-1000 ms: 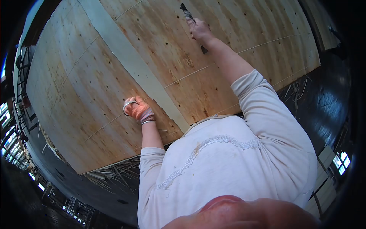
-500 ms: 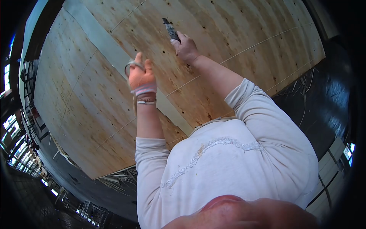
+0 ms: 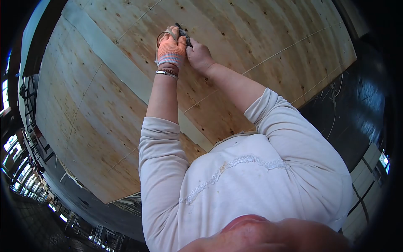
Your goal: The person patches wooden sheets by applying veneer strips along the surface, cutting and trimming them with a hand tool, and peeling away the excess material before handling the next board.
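In my bare right hand (image 3: 200, 56) is a dark-handled knife (image 3: 183, 34) with pale wrapping round its grip, pointing away from me over the plywood sheet (image 3: 260, 50). My left hand (image 3: 171, 49), in an orange knitted glove with a striped cuff, is closed right beside the knife. A thin tan strip (image 3: 158, 40) curls in a loop around its fingers. Whether the gloved fingers touch the knife I cannot tell. Below both hands, a pale grey-green band (image 3: 113, 63) runs diagonally across the knotty wood.
Dark floor (image 3: 348, 105) lies beyond the sheet's right edge. Splintered wood scraps (image 3: 128, 204) stick out under its near left edge. Pale boards (image 3: 363, 189) are at the lower right. A large hall with bright windows (image 3: 25, 172) stretches off to the left.
My left hand has moved up and to the right with the looped strip, from over the pale band to beside the knife. My right hand has shifted slightly left.
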Demonstrator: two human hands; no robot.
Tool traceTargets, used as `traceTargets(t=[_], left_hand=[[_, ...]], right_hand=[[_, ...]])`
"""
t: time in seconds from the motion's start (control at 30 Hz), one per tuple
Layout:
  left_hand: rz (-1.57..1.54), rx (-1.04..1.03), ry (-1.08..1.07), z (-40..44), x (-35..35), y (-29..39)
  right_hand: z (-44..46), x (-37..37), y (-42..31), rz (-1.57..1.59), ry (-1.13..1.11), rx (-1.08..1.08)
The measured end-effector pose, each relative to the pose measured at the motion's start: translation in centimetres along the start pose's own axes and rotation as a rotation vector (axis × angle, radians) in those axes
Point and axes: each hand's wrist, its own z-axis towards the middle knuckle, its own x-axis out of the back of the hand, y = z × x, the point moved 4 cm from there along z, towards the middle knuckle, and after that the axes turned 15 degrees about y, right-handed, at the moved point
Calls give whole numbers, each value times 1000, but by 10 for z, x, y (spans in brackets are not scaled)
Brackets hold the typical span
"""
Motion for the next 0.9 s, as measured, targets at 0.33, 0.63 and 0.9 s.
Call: traceTargets(t=[0.33, 0.63, 0.9], left_hand=[[34, 60, -131, -24, -1, 20], [69, -43, -95, -68, -11, 33], [-37, -7, -81, -93, 14, 21]], right_hand=[[-25, 10, 22, -82, 64, 56], [-60, 42, 36, -77, -14, -51], [-29, 70, 45, 134, 47, -177]])
